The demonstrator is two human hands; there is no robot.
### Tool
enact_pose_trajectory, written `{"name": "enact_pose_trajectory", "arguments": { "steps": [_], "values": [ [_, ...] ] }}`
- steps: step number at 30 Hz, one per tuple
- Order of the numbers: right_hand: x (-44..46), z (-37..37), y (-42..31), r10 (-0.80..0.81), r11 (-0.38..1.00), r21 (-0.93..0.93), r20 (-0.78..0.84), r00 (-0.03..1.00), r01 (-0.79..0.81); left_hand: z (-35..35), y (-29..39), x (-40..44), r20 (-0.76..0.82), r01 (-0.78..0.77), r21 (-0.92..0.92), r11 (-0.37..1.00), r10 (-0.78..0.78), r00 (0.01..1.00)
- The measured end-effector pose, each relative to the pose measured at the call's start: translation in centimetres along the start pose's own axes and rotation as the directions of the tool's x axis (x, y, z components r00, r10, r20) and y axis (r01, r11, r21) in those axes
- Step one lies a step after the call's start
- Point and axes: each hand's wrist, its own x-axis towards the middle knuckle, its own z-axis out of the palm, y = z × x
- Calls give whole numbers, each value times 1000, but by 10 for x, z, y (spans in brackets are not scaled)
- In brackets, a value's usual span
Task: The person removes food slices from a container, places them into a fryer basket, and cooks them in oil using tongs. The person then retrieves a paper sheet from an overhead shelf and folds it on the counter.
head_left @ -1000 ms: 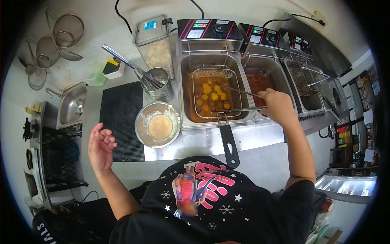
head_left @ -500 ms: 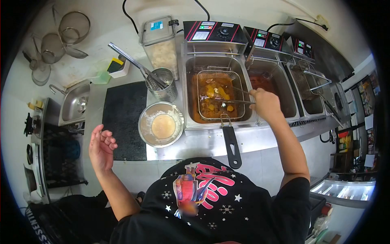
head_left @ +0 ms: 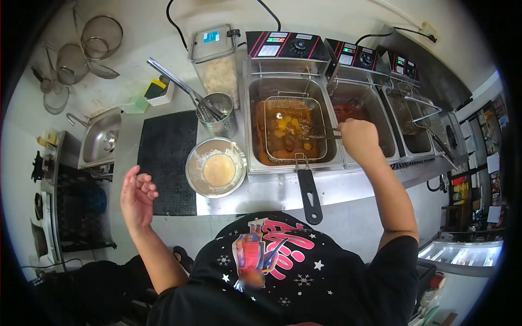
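Observation:
My right hand (head_left: 359, 140) is closed around metal tongs (head_left: 325, 133), whose far ends reach into the wire fry basket (head_left: 324, 117). The basket sits in the brown oil of the left fryer (head_left: 254, 89), and its black handle (head_left: 309, 196) sticks out over the front edge. Several yellow-orange pieces of food (head_left: 288, 126) lie in the oil. My left hand (head_left: 137, 197) is raised at the left, holding nothing, with fingers loosely bent and apart. Closest to it are a black mat (head_left: 168, 157) and a steel bowl of pale batter (head_left: 219, 167).
A perforated steel holder (head_left: 222, 122) has another pair of tongs (head_left: 182, 84) leaning in it. Behind it stands a clear lidded container (head_left: 217, 68). Two more fryers (head_left: 363, 108) extend right. A sink (head_left: 103, 138) is at far left, under hanging strainers (head_left: 101, 38). A dark-clothed person (head_left: 98, 288) is at lower left.
The tongs' arms have come closer together and moved slightly within the basket. The food pieces have shifted in the oil. My left hand stays almost where it was.

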Motion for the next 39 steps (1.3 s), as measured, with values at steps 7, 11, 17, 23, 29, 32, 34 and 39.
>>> {"name": "enact_pose_trajectory", "arguments": {
  "steps": [7,11,17,23,29,32,34,39],
  "values": [
    [-17,-39,9,-72,995,-70,21,997,73,-12,-2,0,19,8,12,1000,-9,1000],
    [-2,-3,2,-129,988,-89,-25,991,126,-4,-3,2,34,5,-4,1000,-5,999],
    [12,6,11,-41,999,-30,-105,994,38,-2,1,4,70,13,-2,1000,-13,997],
    [7,6,1,38,999,7,10,999,-38,9,-20,1,84,135,9,991,-135,987],
    [3,8,-10,50,996,68,17,999,-51,18,-26,2,133,172,-15,985,-168,977],
    [-13,-14,-1,147,978,142,38,988,-151,23,-32,0,191,257,59,965,-263,946],
    [-28,-36,1,218,953,202,53,975,-224,36,-46,-6,240,334,156,929,-364,900],
    [-67,-61,-6,351,889,280,93,932,-363,102,-86,-24,515,515,534,671,-741,430]
  ]
}}
